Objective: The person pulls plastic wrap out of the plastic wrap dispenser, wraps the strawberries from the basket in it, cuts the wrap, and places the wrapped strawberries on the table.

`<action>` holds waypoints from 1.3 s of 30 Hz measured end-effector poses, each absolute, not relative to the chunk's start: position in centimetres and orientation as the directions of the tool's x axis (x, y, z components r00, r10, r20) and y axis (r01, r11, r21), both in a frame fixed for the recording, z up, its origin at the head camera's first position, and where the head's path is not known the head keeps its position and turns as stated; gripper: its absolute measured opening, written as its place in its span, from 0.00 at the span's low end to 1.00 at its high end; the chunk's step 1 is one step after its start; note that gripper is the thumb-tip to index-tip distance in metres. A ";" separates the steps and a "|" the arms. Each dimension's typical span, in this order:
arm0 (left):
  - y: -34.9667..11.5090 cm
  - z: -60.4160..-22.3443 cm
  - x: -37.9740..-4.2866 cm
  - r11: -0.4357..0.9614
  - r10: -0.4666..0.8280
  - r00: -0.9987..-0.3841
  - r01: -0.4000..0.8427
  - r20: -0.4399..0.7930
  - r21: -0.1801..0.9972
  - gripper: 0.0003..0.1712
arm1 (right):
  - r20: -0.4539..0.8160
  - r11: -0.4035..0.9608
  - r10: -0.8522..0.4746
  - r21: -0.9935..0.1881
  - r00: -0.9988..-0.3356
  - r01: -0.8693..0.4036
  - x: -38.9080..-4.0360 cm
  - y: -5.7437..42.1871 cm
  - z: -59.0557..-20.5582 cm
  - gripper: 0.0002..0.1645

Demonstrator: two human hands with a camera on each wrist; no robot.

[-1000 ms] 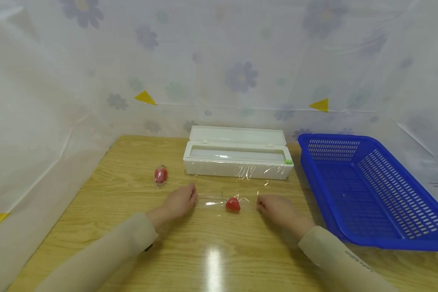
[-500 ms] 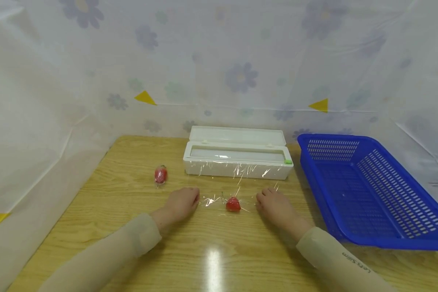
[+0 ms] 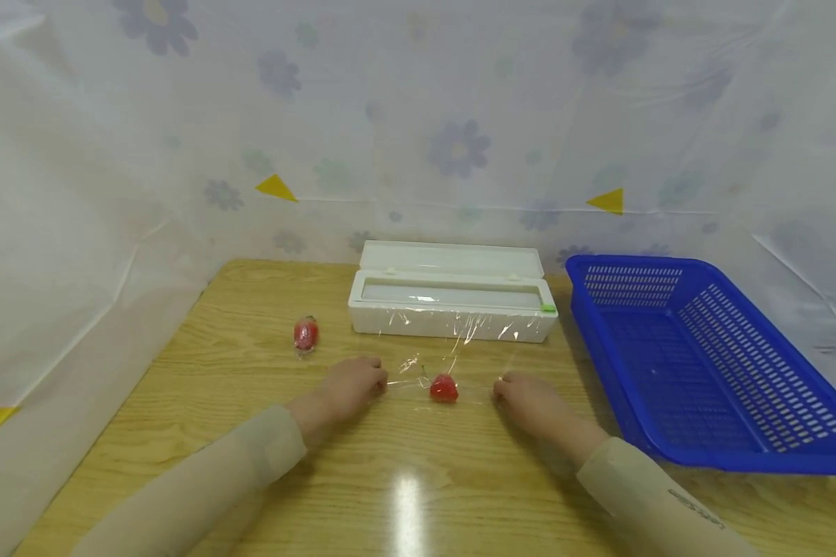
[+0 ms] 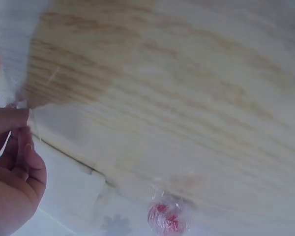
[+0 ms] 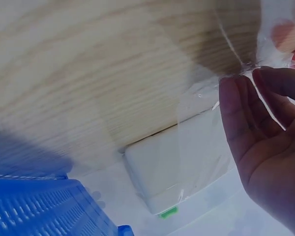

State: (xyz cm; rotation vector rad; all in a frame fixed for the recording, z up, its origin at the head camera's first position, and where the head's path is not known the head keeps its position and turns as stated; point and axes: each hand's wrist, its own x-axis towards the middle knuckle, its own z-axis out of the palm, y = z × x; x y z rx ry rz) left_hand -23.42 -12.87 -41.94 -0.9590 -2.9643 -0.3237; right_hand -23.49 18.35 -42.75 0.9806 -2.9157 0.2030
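Observation:
A small red fruit [image 3: 443, 388] with a thin stem sits on the wooden table, overlapped by a sheet of clear cling film [image 3: 407, 384]. The film runs back to an open white dispenser box [image 3: 453, 322]. My left hand [image 3: 348, 388] is left of the fruit and pinches the film's edge between thumb and fingers. On the other side, my right hand [image 3: 532, 401] pinches the film too; in the right wrist view its fingertips [image 5: 231, 83] meet at the gathered film. A second red fruit [image 3: 306, 334], wrapped in film, lies at the left.
The dispenser's lid [image 3: 453, 257] is tipped back toward the flowered backdrop [image 3: 418, 139]. A green slider [image 3: 547, 308] sits at the box's right end. A blue plastic basket [image 3: 613, 363] stands on the right side of the table [image 3: 320, 480], near my right forearm.
My left hand has shifted slightly to the right, toward the fruit. My right fingers spread over the film's edge half a second ago and now pinch it. The film's creases have changed.

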 end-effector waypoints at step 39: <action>-15.3 -42.1 -22.6 0.801 0.543 -0.836 0.544 0.082 0.248 0.07 | 0.086 0.851 -0.498 -0.145 -0.863 -0.506 -23.2 21.3 -41.8 0.13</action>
